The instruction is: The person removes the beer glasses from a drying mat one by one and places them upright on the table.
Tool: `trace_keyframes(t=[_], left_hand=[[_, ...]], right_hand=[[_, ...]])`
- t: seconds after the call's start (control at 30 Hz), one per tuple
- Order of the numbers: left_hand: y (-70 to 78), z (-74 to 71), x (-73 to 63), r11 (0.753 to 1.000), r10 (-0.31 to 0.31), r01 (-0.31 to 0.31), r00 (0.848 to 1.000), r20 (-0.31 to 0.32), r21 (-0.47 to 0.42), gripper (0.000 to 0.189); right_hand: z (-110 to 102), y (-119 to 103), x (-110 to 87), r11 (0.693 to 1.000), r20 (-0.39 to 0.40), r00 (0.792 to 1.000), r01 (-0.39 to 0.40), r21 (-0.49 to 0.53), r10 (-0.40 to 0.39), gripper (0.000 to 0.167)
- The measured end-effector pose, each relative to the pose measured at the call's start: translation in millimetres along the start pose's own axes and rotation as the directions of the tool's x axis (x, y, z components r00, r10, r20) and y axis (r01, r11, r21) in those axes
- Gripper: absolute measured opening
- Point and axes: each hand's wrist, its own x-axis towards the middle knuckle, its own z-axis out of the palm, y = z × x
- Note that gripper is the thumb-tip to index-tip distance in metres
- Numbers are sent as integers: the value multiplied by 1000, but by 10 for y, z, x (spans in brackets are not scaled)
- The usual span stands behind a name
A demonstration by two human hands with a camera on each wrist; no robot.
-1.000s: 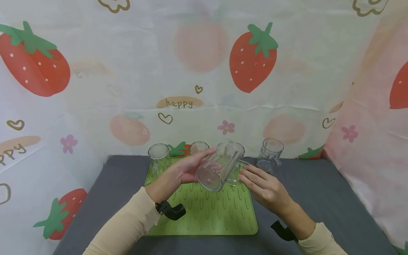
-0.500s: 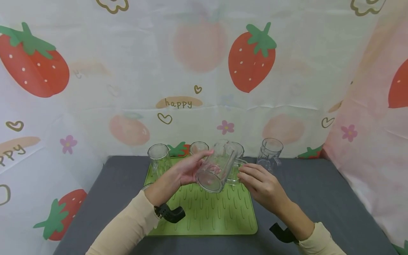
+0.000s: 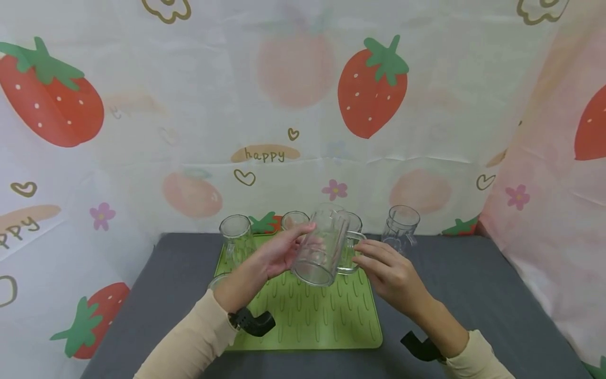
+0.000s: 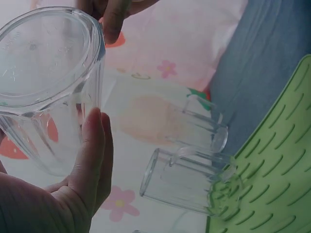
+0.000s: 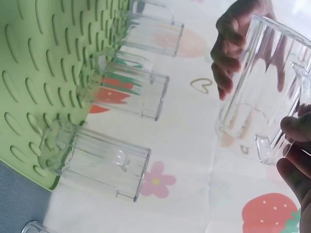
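Observation:
In the head view a clear glass mug (image 3: 322, 250) is held above the green ribbed mat, tilted with its base toward me. My left hand (image 3: 279, 252) grips its body, the thumb along the near side. My right hand (image 3: 395, 276) pinches the mug's handle at the right. Up close in the left wrist view, the mug's round base (image 4: 43, 53) faces the camera, with the right hand's fingers (image 4: 114, 22) beyond it. The right wrist view has the right hand (image 5: 299, 165) on the handle and the left hand (image 5: 231, 43) across the body.
Glass mugs stand along the back of the green mat (image 3: 307, 326): left mug (image 3: 236, 239), middle mug (image 3: 295, 218), right mug (image 3: 355, 221) behind the held one. Another mug (image 3: 401, 229) stands on the grey table right of the mat. My left wrist partly hides a further mug (image 3: 218, 280).
The held mug has turned slightly, so less of its base and more of its handle shows. My left forearm has shifted a little, uncovering the rim of a mug at the mat's left edge.

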Motion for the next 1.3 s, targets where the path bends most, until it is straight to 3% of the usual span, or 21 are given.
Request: trace_keyframes(t=[0.33, 0.47, 0.73, 0.9, 0.97, 1.07, 1.17, 1.23, 1.3], left_hand=[[-39, 32, -71, 988, 102, -88, 989, -108, 128, 50], [-57, 36, -96, 977, 153, -134, 982, -110, 167, 50], [-126, 79, -173, 932, 278, -243, 955, -101, 270, 44], [-169, 102, -218, 914, 343, -310, 935, -90, 262, 43], [-185, 106, -234, 908, 364, -333, 927, -87, 255, 44], [-213, 106, -253, 901, 389, -359, 917, -86, 244, 45], [-244, 108, -270, 893, 414, -387, 906, -83, 229, 48], [-261, 113, -288, 887, 431, -405, 899, -82, 220, 50], [-275, 119, -306, 880, 448, -423, 890, -82, 219, 52]], right_hand=[[-7, 9, 58, 999, -65, 998, -16, 30, 18, 37], [-3, 28, 94, 999, -112, 994, 0, 38, 5, 33], [-19, 32, 103, 996, -126, 989, -74, 54, 81, 35], [-18, 37, 106, 986, -167, 973, -150, 73, 160, 35], [-23, 39, 105, 977, -179, 961, -200, 80, 211, 25], [-31, 34, 99, 946, -174, 933, -295, 134, 315, 10], [-41, 27, 98, 898, -143, 900, -376, 229, 413, 24], [-49, 24, 93, 846, -106, 871, -427, 320, 479, 25], [-61, 23, 87, 764, -52, 830, -484, 428, 555, 23]])
